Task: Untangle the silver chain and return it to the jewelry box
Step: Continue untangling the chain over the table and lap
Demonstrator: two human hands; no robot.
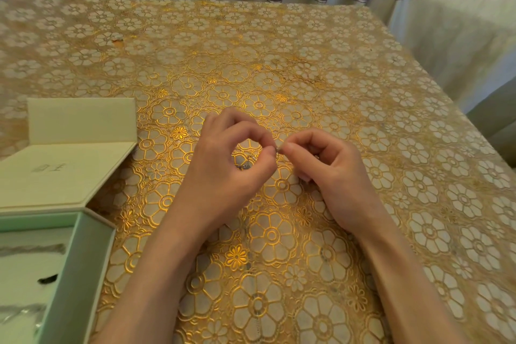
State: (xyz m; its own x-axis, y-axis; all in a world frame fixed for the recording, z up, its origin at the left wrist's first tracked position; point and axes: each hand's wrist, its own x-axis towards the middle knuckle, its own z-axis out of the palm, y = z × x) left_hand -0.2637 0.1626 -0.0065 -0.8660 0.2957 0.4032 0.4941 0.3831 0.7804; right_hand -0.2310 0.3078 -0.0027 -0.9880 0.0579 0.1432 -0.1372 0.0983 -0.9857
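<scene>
The thin silver chain point(245, 165) hangs between my two hands above the middle of the table. My left hand point(223, 165) pinches one bit of it between thumb and forefinger, and a short loop dangles inside the ring of those fingers. My right hand point(326, 173) pinches the chain right beside the left fingertips, its other fingers curled under. Most of the chain is hidden by the fingers. The pale green jewelry box point(69, 265) lies open at the lower left, its white padded inside showing.
The box's cream lid point(67, 165) folds back and stands up at the left. A gold floral tablecloth point(279, 64) covers the table. Purple and cream curtains hang behind, and a covered chair point(452, 36) stands off the right edge.
</scene>
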